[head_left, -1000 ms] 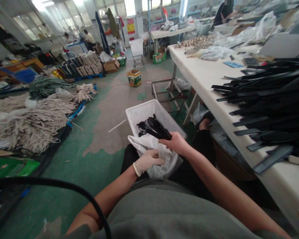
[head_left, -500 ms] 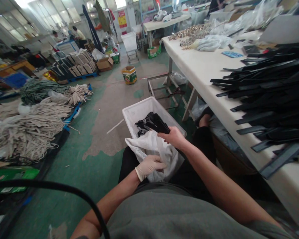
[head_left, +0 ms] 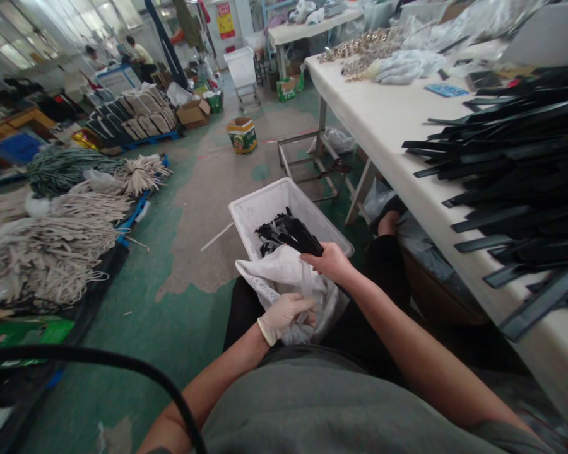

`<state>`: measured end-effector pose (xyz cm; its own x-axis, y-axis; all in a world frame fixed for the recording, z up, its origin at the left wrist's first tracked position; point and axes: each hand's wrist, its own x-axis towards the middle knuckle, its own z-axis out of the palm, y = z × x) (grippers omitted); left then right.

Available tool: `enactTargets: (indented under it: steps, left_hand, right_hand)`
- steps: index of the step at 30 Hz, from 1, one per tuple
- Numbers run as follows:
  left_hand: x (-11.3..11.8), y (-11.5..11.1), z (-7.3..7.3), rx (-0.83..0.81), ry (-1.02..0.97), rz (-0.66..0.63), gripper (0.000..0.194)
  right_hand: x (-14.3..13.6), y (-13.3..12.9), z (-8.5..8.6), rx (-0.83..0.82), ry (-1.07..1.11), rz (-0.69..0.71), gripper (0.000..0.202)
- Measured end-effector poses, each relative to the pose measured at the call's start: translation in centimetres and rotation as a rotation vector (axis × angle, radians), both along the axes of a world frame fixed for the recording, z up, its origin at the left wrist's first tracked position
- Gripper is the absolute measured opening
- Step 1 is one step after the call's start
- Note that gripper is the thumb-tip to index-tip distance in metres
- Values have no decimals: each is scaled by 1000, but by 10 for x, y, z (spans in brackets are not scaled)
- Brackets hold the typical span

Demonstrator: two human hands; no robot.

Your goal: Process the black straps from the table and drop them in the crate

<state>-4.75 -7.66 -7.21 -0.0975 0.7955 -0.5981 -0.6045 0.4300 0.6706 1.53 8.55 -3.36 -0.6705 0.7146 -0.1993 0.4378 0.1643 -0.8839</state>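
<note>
My right hand (head_left: 332,261) is closed around one end of a bundle of flat black strips (head_left: 299,234), which reaches forward over a white plastic tub (head_left: 252,211). More black pieces (head_left: 267,234) lie in the tub. On my lap rests a crumpled white bag (head_left: 269,272), its mouth towards the tub. My left hand (head_left: 286,315), in a pale thin glove, is over the bag with its fingers curled; what they hold, if anything, is hidden. A pale translucent strip (head_left: 307,280) runs between the two hands, in front of the bag.
At my right, a long white table (head_left: 373,120) bears a big pile of black strips (head_left: 525,189). A metal frame (head_left: 307,161) stands past the tub. Bundles of beige cords (head_left: 61,233) lie at the left. A black cable (head_left: 123,356) crosses the lower left.
My left hand's fingers have shifted slightly over the bag. My right hand keeps its grip on the black strips. The view has tilted and turned a little.
</note>
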Motion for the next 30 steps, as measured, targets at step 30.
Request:
enactTargets:
  steps: [30]
  left_hand:
    - [-2,-15,-10,8,390,-322,26]
  right_hand:
    - [20,6,-17,-48,65,-138,21]
